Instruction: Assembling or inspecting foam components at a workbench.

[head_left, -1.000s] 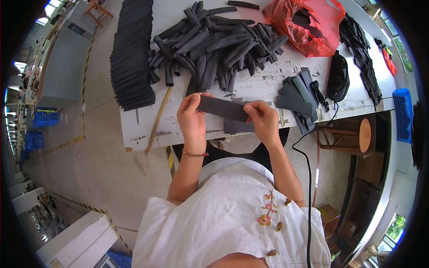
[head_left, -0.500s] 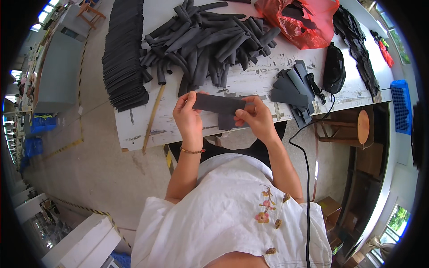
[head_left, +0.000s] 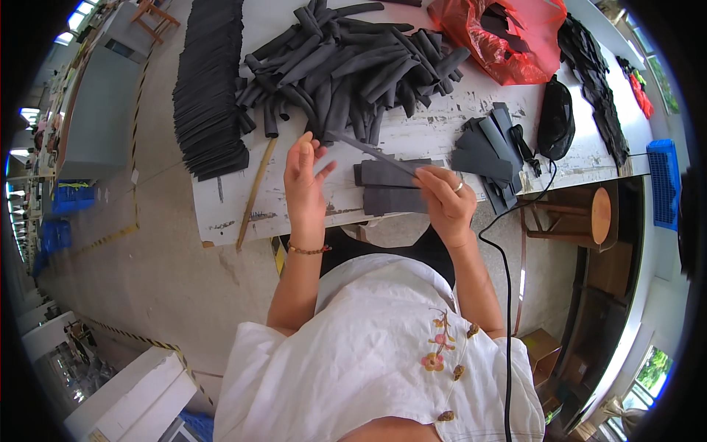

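Held edge-on in my right hand (head_left: 448,200) is a dark grey strip of cloth-like material (head_left: 372,153), its far end pointing left and away. Close to that end my left hand (head_left: 304,180) is raised, fingers apart and nothing in it. Under the strip, two flat dark rectangular pieces (head_left: 398,201) lie at the table's near edge, one beyond the other. Beyond my hands spreads a heap of rolled dark tubes (head_left: 346,74). To the right of my right hand is a fanned pile of flat dark strips (head_left: 482,158).
A long stack of dark pieces (head_left: 211,96) runs along the left of the white table (head_left: 294,202), beside a wooden stick (head_left: 258,191). At the right are a red plastic bag (head_left: 501,44), a black pouch (head_left: 556,118) and a black cable (head_left: 504,295). A wooden stool (head_left: 600,214) stands beyond the table edge.
The strip, held flat between both hands before, is now turned edge-on in my right hand alone. My left hand has let go and opened. The pieces underneath show more.
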A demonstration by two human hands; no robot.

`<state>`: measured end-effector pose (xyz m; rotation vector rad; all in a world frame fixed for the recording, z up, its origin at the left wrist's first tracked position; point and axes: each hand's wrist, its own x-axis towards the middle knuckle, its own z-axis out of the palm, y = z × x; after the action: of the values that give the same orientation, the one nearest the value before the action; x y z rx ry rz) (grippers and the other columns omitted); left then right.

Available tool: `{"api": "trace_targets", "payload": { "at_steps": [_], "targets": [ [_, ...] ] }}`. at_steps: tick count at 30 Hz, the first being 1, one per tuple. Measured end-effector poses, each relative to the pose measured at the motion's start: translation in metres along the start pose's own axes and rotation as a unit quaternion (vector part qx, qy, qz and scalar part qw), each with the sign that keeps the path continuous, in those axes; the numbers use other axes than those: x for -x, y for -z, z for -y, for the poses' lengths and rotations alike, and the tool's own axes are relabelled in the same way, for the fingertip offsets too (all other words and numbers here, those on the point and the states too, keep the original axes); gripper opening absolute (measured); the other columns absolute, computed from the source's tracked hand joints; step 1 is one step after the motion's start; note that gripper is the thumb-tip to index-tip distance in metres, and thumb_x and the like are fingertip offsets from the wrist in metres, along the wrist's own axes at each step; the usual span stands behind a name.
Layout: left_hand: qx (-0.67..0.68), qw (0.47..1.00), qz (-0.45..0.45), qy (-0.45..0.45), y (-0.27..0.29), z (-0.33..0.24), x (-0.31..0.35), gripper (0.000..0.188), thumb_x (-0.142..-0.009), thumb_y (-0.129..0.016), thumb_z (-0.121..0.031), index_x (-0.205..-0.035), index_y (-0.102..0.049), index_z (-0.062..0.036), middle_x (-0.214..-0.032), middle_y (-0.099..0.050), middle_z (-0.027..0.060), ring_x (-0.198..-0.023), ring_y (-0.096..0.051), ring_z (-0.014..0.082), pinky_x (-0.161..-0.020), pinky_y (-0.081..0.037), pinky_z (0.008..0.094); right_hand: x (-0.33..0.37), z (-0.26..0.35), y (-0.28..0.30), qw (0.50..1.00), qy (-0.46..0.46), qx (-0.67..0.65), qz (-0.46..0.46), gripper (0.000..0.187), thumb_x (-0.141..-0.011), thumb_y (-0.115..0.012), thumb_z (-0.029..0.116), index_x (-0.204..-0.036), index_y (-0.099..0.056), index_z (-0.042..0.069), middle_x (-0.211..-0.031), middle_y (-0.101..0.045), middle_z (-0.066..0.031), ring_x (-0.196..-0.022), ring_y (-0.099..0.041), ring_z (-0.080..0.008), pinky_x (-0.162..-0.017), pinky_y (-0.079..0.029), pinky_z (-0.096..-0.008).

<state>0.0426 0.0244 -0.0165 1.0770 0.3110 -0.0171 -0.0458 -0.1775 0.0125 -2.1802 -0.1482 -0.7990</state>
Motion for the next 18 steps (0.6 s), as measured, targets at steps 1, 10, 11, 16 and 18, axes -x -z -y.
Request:
{"api": "trace_targets", "payload": {
  "at_steps": [1,10,11,16,18],
  "targets": [
    [0.003,0.997,0.004,0.071,0.006,-0.002,0.001,0.051,-0.093,-0.058,-0.044,-0.116,-0.058,0.0015,-0.096,-0.065,0.0121,-0.083,-0.066,0.0225,-0.082,-0.055,0.0361,-0.002,-0.002,0.007,0.997,0.072,0.034,0.01,0.022,-0.072,-0.074,-0.003,-0.092,-0.067,0.001,-0.087,-0.067,-0.0081,-0.066,-0.064,-0.0208,-0.057,-0.05,-0.0288],
    [0.014,0.986,0.115,0.116,0.017,-0.003,-0.003,0.031,-0.091,-0.063,-0.011,-0.117,-0.061,0.0046,-0.093,-0.067,0.0091,-0.082,-0.067,0.0171,-0.074,-0.059,0.0328,0.014,-0.019,0.015,0.99,0.053,0.042,0.122,0.027,-0.075,-0.072,-0.002,-0.102,-0.067,0.001,-0.109,-0.064,-0.0111,-0.087,-0.066,-0.0234,-0.071,-0.054,-0.031],
    [0.014,0.988,0.107,0.112,0.016,-0.002,-0.004,0.029,-0.09,-0.062,-0.005,-0.118,-0.061,0.004,-0.096,-0.068,0.0103,-0.085,-0.068,0.0177,-0.075,-0.059,0.033,0.016,-0.016,0.013,0.991,-0.095,-0.081,0.055,0.025,-0.081,-0.07,0.003,-0.106,-0.067,0.0,-0.11,-0.063,-0.011,-0.088,-0.065,-0.0209,-0.071,-0.054,-0.0309],
    [-0.034,0.989,0.125,0.073,0.011,-0.002,-0.001,0.028,-0.09,-0.063,-0.008,-0.116,-0.061,0.0046,-0.091,-0.065,0.0076,-0.08,-0.065,0.0148,-0.071,-0.06,0.0335,0.017,-0.015,0.003,0.869,-0.378,-0.32,-0.03,0.025,-0.093,-0.063,0.016,-0.11,-0.064,-0.003,-0.102,-0.064,-0.0085,-0.082,-0.062,-0.0133,-0.068,-0.052,-0.0279],
    [-0.049,0.986,0.147,0.061,0.007,-0.002,0.003,0.032,-0.091,-0.063,-0.011,-0.119,-0.059,0.005,-0.094,-0.065,0.0092,-0.081,-0.065,0.0164,-0.071,-0.06,0.034,0.02,-0.021,-0.002,0.847,-0.423,-0.319,0.035,0.025,-0.093,-0.063,0.017,-0.107,-0.064,-0.003,-0.092,-0.065,-0.0055,-0.073,-0.06,-0.0115,-0.065,-0.051,-0.0256]
  ]
}}
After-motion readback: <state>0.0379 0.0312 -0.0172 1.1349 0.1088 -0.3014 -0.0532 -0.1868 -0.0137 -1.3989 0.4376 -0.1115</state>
